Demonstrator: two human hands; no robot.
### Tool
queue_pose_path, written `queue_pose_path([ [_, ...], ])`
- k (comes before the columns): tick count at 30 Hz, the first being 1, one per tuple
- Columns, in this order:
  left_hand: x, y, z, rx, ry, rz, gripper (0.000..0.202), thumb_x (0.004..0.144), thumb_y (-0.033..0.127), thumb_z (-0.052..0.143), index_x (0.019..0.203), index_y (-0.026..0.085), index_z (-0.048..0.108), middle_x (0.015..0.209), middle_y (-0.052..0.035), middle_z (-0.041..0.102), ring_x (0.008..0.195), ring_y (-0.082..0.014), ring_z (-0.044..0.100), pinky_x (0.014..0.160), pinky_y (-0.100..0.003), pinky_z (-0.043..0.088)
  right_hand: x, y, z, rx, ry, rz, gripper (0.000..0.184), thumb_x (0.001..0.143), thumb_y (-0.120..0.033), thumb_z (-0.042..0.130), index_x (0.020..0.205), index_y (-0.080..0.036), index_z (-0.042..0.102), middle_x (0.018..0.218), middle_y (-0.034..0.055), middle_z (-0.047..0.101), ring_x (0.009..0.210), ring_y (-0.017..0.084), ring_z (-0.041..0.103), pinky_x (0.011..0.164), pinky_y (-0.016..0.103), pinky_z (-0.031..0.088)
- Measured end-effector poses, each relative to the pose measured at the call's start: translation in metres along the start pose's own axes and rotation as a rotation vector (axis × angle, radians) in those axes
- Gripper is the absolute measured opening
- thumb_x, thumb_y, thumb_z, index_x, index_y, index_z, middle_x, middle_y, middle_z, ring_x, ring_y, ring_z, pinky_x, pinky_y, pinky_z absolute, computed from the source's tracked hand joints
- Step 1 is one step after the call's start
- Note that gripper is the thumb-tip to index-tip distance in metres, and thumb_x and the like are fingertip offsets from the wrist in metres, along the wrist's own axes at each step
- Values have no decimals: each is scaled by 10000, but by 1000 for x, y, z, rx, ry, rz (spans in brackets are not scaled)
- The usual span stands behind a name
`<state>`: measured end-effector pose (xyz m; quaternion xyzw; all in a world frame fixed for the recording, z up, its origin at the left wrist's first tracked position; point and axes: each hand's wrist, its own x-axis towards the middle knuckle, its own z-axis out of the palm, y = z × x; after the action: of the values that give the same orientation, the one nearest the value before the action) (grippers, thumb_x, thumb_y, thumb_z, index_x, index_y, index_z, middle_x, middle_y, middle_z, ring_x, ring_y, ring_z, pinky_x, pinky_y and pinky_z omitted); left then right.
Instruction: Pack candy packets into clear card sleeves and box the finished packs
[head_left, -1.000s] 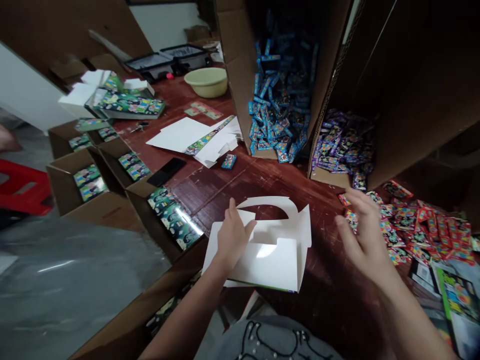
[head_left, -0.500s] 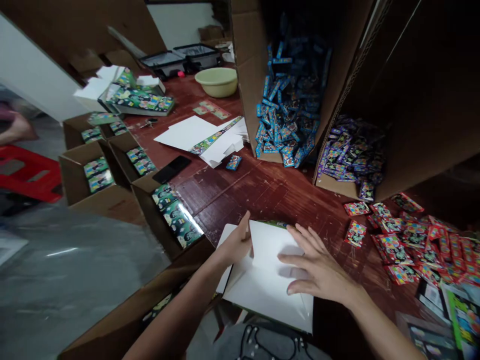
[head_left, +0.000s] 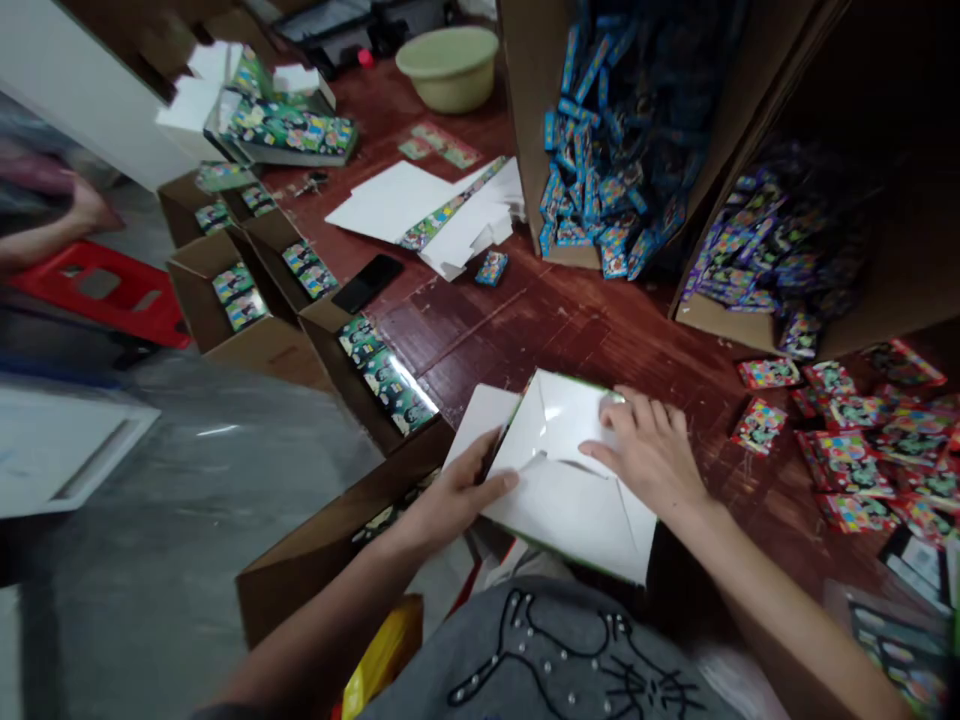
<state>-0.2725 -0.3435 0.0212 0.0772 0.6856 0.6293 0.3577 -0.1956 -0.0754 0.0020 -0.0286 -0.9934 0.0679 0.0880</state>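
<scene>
A white-faced paperboard box (head_left: 562, 505) with green printed edges lies in front of me at the table's edge, its folded flaps meeting across the face. My left hand (head_left: 469, 490) grips its left side, thumb on top and fingers partly hidden. At the far right corner, my right hand (head_left: 649, 450) is closed on the box, thumb on a white flap and fingers bent toward the far edge. A white side flap (head_left: 480, 420) sticks out at the left, beyond my left hand.
Tall cartons hold blue packets (head_left: 585, 190) and purple packets (head_left: 750, 240). Red packets (head_left: 847, 450) lie loose at the right. A phone (head_left: 367, 283), white cardboard sheets (head_left: 397, 200) and a basin (head_left: 450, 70) are further back. Open cartons (head_left: 262, 345) and a red stool (head_left: 105, 290) stand left, near another person's limb.
The flap that stood raised between my hands is now folded down. My left hand has shifted to the box's left side, my right hand to its far right corner. The view has tilted down.
</scene>
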Motion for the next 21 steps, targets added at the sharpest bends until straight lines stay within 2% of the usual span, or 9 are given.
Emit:
queue_pose_path([
  [2, -1, 14, 2, -16, 15, 63, 699, 841, 437, 850, 1475, 247, 624, 1568, -111, 599, 1463, -368, 539, 1251, -541, 419, 2, 0, -7, -30, 25, 14, 490, 920, -588, 740, 1167, -173, 653, 1471, 221, 608, 1152, 385, 620, 959, 526, 443],
  [5, 1, 27, 3, -14, -3, 91, 680, 855, 404, 845, 1484, 271, 622, 1535, -88, 629, 1467, -355, 543, 1237, -511, 451, 2, -1, -13, -67, 74, 52, 483, 951, -609, 684, 1156, -174, 642, 1467, 225, 607, 1117, 372, 628, 947, 516, 433],
  [11, 10, 29, 6, 40, 8, 152, 574, 905, 402, 794, 1428, 237, 624, 1472, -89, 664, 1365, -299, 611, 1147, -423, 506, -1, -7, -7, -62, 129, 121, 459, 980, -586, 655, 1164, -165, 637, 1459, 239, 608, 1145, 375, 614, 1013, 558, 414],
  [14, 16, 26, 9, 51, 47, 141, 560, 918, 447, 781, 1396, 214, 606, 1336, -97, 725, 1168, -254, 688, 965, -354, 571, 2, -8, -10, 94, 69, 162, 538, 936, -712, 636, 1112, -204, 632, 1454, 204, 592, 1190, 392, 594, 976, 550, 447],
  [17, 18, 24, 10, -66, 5, 69, 675, 869, 480, 830, 1425, 202, 565, 1226, -92, 760, 1000, -230, 725, 803, -304, 577, 4, -9, -17, 242, 31, 179, 552, 931, -778, 579, 1054, -241, 615, 1400, 147, 601, 1177, 361, 597, 932, 513, 469],
  [19, 18, 23, 11, -143, -43, 65, 729, 840, 492, 855, 1443, 201, 567, 1283, -105, 747, 1053, -251, 729, 836, -309, 581, 4, -9, -20, 238, 68, 201, 545, 934, -771, 579, 1045, -238, 610, 1380, 152, 602, 1185, 365, 593, 946, 528, 463],
  [21, 17, 25, 12, -132, -38, 119, 710, 851, 505, 844, 1441, 203, 587, 1385, -115, 708, 1185, -280, 699, 939, -333, 576, 3, -11, -21, 219, 120, 229, 573, 918, -792, 582, 1034, -231, 601, 1375, 174, 597, 1213, 392, 580, 964, 562, 457],
])
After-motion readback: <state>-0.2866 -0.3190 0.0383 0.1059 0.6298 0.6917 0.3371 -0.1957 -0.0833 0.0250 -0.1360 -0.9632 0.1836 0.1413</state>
